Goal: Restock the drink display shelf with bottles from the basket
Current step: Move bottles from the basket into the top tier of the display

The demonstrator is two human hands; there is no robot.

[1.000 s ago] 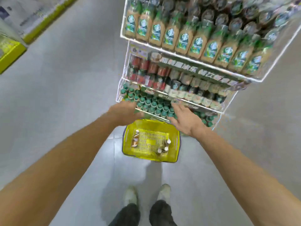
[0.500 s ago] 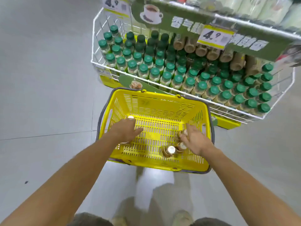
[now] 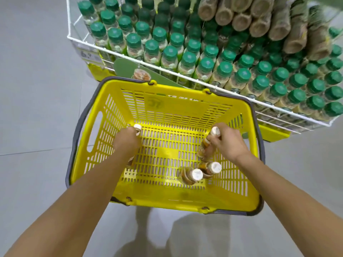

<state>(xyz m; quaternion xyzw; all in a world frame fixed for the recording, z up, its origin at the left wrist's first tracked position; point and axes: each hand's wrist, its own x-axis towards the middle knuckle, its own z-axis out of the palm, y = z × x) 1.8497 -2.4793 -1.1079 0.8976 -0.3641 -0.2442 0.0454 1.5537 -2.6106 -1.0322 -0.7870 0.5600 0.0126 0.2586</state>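
Inside the yellow basket (image 3: 167, 101), my left hand (image 3: 128, 141) and right hand (image 3: 229, 143) each clasp a white-capped bottle (image 3: 213, 134); next, lift them to the wire shelf (image 3: 130, 56) (two remain).

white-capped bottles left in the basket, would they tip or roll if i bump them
Likely tippy: the two loose white-capped bottles are tall, narrow and already lean together. They look round, so once down they would probably roll across the basket floor, though its slats might catch them.
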